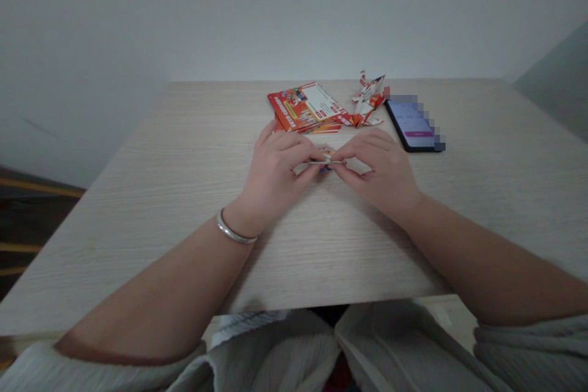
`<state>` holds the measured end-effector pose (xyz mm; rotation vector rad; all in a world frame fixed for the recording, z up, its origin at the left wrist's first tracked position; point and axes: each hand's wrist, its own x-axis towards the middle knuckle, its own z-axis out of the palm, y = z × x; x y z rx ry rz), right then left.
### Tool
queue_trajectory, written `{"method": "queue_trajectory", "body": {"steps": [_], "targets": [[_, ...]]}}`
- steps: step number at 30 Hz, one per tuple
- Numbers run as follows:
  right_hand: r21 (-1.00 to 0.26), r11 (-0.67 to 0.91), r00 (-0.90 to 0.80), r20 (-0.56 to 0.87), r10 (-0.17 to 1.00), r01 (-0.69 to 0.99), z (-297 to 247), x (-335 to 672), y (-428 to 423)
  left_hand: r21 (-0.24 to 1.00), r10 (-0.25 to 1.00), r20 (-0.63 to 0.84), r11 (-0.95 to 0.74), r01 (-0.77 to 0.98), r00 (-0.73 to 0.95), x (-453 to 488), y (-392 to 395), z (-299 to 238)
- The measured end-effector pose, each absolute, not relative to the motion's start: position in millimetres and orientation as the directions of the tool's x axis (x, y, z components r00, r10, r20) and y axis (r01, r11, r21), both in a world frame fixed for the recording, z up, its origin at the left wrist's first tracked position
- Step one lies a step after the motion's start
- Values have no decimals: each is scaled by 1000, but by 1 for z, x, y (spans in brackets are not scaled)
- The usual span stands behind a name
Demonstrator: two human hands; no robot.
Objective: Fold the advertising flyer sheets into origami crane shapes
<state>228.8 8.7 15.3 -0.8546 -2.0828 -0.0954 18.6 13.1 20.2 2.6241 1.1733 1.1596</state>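
Both hands meet above the middle of the table and pinch a small, thin printed piece of paper (327,153) with orange and blue on it. Its edge faces me, and the fingers cover much of it; I cannot make out its full shape. My left hand (282,159), with a silver bangle at the wrist, grips its left end between thumb and fingers. On the right end, my right hand (381,165) closes its thumb and index finger. Just beyond the left hand lie several red-and-orange printed paper packets or cards (305,107), partly stacked.
Crumpled or folded red-and-white printed paper (367,101) stands at the back, touching the cards' right side. A phone (413,125) with a lit screen lies right of it. The pale wood table (184,165) reaches a white wall (275,12).
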Motion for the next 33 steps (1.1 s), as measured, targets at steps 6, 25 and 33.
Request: {"method": "queue_trajectory", "body": {"steps": [6,25,33], "targets": [[-259,786,-352,784,511,561,17,227,8,315,649,633,-714,625,423,19,13,19],[-287,760,-353,753,555,583,15,224,8,317,648,635,-715,623,421,20,12,21],[-306,738,-343,736,584,602,18,223,6,284,636,643,-715,639,426,19,11,22]]}}
